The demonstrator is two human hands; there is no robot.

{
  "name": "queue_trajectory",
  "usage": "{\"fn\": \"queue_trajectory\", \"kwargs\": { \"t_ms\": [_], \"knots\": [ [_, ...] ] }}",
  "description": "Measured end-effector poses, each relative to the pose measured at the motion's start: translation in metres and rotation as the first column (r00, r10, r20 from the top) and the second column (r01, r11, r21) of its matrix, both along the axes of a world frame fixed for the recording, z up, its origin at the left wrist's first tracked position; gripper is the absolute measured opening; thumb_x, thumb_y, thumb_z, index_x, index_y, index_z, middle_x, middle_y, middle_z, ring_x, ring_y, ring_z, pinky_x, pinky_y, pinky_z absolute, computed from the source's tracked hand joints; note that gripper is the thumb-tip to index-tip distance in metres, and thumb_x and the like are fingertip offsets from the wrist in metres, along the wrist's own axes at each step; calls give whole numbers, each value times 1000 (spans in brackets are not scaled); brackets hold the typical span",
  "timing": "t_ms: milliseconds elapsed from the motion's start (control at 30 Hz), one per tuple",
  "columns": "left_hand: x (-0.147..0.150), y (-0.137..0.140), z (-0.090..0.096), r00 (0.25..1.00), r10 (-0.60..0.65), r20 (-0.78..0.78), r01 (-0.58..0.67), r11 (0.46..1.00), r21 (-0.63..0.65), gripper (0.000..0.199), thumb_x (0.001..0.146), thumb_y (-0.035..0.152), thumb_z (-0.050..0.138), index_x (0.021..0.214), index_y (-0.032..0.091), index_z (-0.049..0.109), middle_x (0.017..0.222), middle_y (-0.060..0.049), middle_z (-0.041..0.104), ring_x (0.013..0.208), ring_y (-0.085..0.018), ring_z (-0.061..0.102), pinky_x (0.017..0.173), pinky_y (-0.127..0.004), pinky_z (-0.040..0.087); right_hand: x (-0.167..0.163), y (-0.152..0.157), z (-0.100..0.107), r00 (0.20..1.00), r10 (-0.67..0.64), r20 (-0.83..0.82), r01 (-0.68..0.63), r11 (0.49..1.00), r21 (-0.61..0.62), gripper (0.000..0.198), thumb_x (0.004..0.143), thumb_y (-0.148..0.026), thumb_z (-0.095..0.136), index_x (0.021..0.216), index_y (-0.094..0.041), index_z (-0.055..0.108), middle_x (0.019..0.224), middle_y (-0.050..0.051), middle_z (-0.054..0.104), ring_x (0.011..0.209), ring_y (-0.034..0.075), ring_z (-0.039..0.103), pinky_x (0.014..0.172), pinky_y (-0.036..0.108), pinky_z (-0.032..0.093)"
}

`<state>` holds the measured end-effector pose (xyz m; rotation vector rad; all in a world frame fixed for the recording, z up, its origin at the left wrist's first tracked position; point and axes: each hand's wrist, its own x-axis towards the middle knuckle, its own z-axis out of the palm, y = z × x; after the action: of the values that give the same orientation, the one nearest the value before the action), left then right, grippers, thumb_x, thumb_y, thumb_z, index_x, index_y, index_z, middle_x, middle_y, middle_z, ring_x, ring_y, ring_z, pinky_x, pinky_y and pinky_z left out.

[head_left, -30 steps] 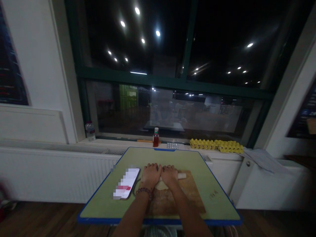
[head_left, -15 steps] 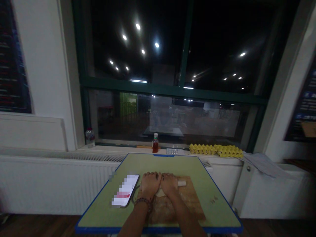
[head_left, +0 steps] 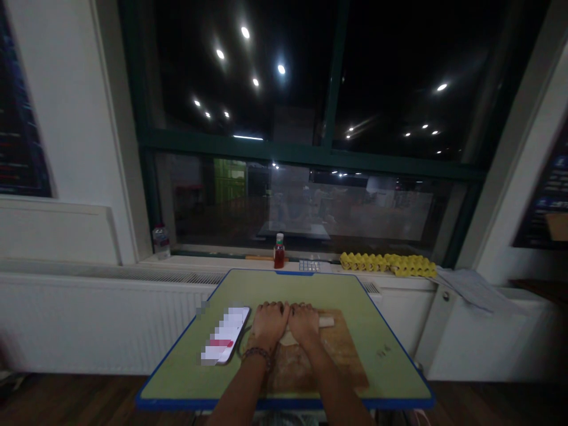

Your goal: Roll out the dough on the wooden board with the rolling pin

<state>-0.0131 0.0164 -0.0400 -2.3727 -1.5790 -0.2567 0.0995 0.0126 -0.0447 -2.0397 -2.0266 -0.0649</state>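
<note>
Side by side on a wooden cutting board, my left hand and my right hand press on a rolling pin. Only the pin's pale right end shows past my right hand; the rest is under my palms. My thumbs meet near the middle, and the fingers curl forward over the pin. Beneath and between my hands a piece of pale flattened dough is partly visible. A beaded bracelet is on my left wrist.
A phone with a lit screen lies left of the board on the green table. Along the windowsill stand a clear bottle, a bottle of red liquid and yellow egg trays. Papers lie at the right.
The camera has tipped slightly down, so the scene sits a little higher in view. Both hands stay on the rolling pin, with hardly any visible movement over the board.
</note>
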Motion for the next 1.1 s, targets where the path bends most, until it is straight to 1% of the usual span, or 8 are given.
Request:
{"fn": "queue_trajectory", "kwargs": {
  "t_ms": [133,233,467,567,733,933,1100],
  "knots": [
    [0,1,-3,1000,-23,-19,24,999,31,31,93,16,43,118,18,62,101,-16,70,94,-31,67,76,-47,48,0,1,0,1000,-2,-2,2,1000,2,37,96,-24,36,107,-15,70,109,14,70,106,27,62,88,36,43],
    [0,1,-3,1000,-11,-11,11,999,46,30,93,15,43,116,18,62,99,-15,71,93,-31,67,76,-45,48,0,1,0,1000,-5,0,5,1000,11,37,96,-25,36,107,-16,70,108,15,70,105,26,62,88,36,43],
    [1,1,1,999,31,31,-31,1000,1,29,95,20,40,111,17,64,99,-15,71,94,-29,66,78,-44,47,0,2,0,1000,-10,27,10,1000,12,39,96,-27,35,104,-16,71,106,15,70,105,27,62,85,36,45],
    [0,5,-3,1000,13,26,-13,1000,8,29,95,18,40,114,17,63,100,-16,71,94,-29,66,78,-45,47,0,3,0,999,-8,36,8,1000,4,39,96,-25,34,104,-16,72,106,15,70,104,27,63,83,37,46],
    [-2,10,-10,1000,-22,-3,22,999,49,31,92,13,44,117,18,61,99,-15,71,91,-30,67,76,-45,48,1,7,0,997,42,70,-43,999,7,38,94,-21,35,103,-15,71,106,16,70,103,27,63,83,36,46],
    [0,9,-1,1000,0,20,0,1000,-6,29,95,16,41,115,18,62,99,-15,71,92,-28,67,78,-44,48,0,10,1,1000,-18,-4,17,1000,-18,41,97,-29,33,105,-16,71,109,14,69,107,27,61,85,35,45],
    [1,9,2,1000,7,24,-6,1000,-26,31,94,15,40,116,17,62,100,-16,71,94,-30,67,78,-45,48,1,15,1,1000,-21,-18,20,1000,-15,42,97,-33,33,105,-15,71,109,15,69,107,27,61,86,35,45]
  ]
}}
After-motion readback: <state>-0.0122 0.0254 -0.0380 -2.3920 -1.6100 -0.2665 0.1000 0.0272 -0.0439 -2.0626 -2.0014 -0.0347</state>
